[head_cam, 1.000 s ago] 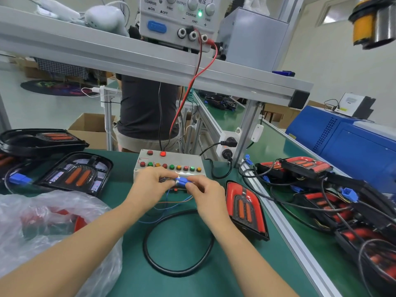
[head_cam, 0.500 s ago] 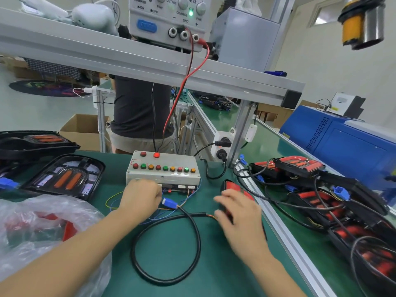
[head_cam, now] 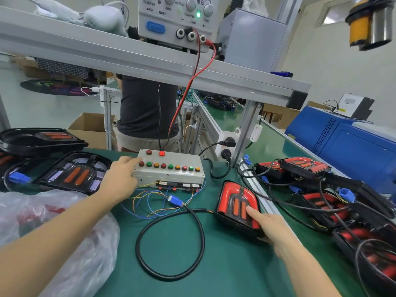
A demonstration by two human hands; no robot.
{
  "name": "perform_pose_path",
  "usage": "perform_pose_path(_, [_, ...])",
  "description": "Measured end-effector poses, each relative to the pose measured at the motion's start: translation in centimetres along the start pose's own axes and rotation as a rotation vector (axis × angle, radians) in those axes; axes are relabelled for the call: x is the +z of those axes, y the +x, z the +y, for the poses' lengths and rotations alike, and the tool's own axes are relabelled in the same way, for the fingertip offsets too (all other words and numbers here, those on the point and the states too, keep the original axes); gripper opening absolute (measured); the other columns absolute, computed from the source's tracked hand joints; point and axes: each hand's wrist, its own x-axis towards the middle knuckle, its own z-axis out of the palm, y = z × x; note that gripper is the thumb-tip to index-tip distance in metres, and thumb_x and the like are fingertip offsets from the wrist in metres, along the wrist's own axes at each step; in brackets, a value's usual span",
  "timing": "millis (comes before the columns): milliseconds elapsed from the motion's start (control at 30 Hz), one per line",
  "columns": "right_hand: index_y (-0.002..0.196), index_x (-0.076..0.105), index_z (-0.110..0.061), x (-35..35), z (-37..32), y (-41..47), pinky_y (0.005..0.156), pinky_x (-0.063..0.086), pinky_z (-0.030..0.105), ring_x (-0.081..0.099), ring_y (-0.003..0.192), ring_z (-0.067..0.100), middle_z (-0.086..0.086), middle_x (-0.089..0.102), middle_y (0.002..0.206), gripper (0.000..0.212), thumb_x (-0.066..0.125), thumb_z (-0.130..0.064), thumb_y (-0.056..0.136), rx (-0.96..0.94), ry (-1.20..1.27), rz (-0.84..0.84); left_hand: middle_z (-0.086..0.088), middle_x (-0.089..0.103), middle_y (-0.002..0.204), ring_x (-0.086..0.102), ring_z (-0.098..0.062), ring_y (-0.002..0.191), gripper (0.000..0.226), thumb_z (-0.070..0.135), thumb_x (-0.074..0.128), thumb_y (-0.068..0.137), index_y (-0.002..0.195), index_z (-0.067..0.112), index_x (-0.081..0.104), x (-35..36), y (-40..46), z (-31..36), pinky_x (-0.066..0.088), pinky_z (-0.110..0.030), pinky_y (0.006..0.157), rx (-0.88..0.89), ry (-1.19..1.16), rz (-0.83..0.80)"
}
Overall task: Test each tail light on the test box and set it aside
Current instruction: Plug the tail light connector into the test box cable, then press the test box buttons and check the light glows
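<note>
We see the tail light (head_cam: 236, 205) lying lens-up on the green bench (head_cam: 225, 264), just right of the test box (head_cam: 169, 170), its red lens glowing around 2 orange bars. Our right hand (head_cam: 271, 225) grasps its near right corner, thumb on the lens; the fingers below are hidden by the housing. A black cable (head_cam: 171, 243) loops from the light to a blue connector (head_cam: 175, 199), which joins thin coloured wires running into the front of the box. Our left hand (head_cam: 121, 179) rests against the box's left end, released, 1 finger stretched to the first button in the row; whether it presses we cannot tell. A clear plastic bag (head_cam: 64, 243) at the left holds something red, too blurred to name. At the right, a heap of tail lights (head_cam: 321, 189) and tangled leads is cut off by the edge.
</note>
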Motion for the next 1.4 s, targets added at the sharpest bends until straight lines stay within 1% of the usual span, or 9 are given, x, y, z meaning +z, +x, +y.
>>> perform_pose_path(100, [0.094,0.07,-0.005,0.7,-0.3,0.3,0.08,0.051,0.037,0.066,0.077,0.026,0.01,0.076,0.084,0.03,0.075,-0.033,0.082,0.021,0.153,-0.042,-0.011,0.038,0.145,0.037,-0.032,0.129,0.063,-0.005,0.048,0.084,0.143,0.016,0.043,0.6,-0.1,-0.4,0.035,-0.04,0.106,0.025,0.005,-0.042])
perform_pose_path(233, [0.097,0.07,-0.006,1.9,0.6,-0.2,0.06,0.058,0.031,0.074,0.071,0.023,0.015,0.075,0.092,0.029,0.073,-0.02,0.072,0.056,0.635,-0.224,-0.01,0.034,0.148,0.036,-0.03,0.131,0.066,-0.006,0.046,0.084,0.146,0.014,0.037,0.9,-0.2,-0.9,0.032,-0.037,0.108,0.016,-0.01,-0.059])
perform_pose_path(300, [0.095,0.07,-0.007,2.1,1.3,-0.2,0.052,0.058,0.029,0.074,0.068,0.021,0.013,0.076,0.088,0.03,0.072,-0.021,0.068,0.02,0.791,-0.226,-0.01,0.033,0.149,0.036,-0.031,0.132,0.066,-0.007,0.046,0.083,0.146,0.013,0.036,0.8,-0.2,-1.1,0.033,-0.038,0.108,0.012,-0.015,-0.055])
perform_pose_path(433, [0.109,0.068,-0.012,2.3,2.0,-0.1,0.058,0.059,0.026,0.074,0.077,0.018,0.01,0.076,0.098,0.042,0.068,-0.035,0.074,-0.092,0.719,-0.227,-0.012,0.033,0.149,0.036,-0.033,0.131,0.067,-0.007,0.046,0.083,0.146,0.012,0.033,0.7,-0.3,-1.1,0.034,-0.041,0.107,0.013,0.007,-0.052])
perform_pose_path(633, [0.12,0.064,-0.019,2.8,2.3,-0.2,0.079,0.05,0.034,0.072,0.097,0.018,0.006,0.073,0.111,0.059,0.05,-0.059,0.079,-0.193,0.611,-0.206,-0.007,0.032,0.146,0.039,-0.031,0.126,0.077,0.003,0.047,0.084,0.151,0.022,0.017,0.8,-0.4,-0.7,0.036,-0.042,0.1,0.074,0.29,-0.067])
perform_pose_path(900, [0.116,0.067,-0.023,3.5,2.3,-0.9,0.085,0.052,0.041,0.07,0.102,0.022,0.007,0.073,0.112,0.059,0.043,-0.064,0.081,-0.239,0.598,-0.154,-0.006,0.04,0.137,0.042,-0.028,0.124,0.068,0.015,0.05,0.087,0.149,0.028,0.024,0.9,0.9,-0.5,0.033,-0.041,0.1,0.088,0.519,-0.044])
perform_pose_path(1000, [0.117,0.065,-0.021,3.3,2.3,-0.8,0.094,0.05,0.049,0.068,0.106,0.026,0.009,0.072,0.112,0.06,0.042,-0.063,0.081,-0.237,0.627,-0.156,-0.004,0.037,0.143,0.038,-0.029,0.127,0.063,0.017,0.049,0.089,0.147,0.034,0.029,1.0,1.3,-0.1,0.03,-0.043,0.103,0.046,0.483,-0.063])
perform_pose_path(1133, [0.119,0.064,-0.02,3.4,2.4,-1.0,0.097,0.049,0.052,0.069,0.105,0.026,0.009,0.072,0.112,0.06,0.042,-0.061,0.081,-0.235,0.621,-0.164,-0.003,0.024,0.155,0.023,-0.03,0.137,0.063,0.017,0.049,0.091,0.145,0.042,0.031,0.6,1.5,0.2,0.019,-0.049,0.111,-0.084,0.353,-0.124])
perform_pose_path(1400, [0.121,0.063,-0.021,3.3,2.2,-1.3,0.1,0.047,0.054,0.069,0.105,0.026,0.008,0.073,0.111,0.062,0.041,-0.062,0.081,-0.251,0.597,-0.167,-0.003,0.016,0.158,0.014,-0.029,0.142,0.064,0.016,0.046,0.092,0.146,0.045,0.027,0.8,1.3,0.4,0.013,-0.053,0.114,-0.108,0.351,-0.11])
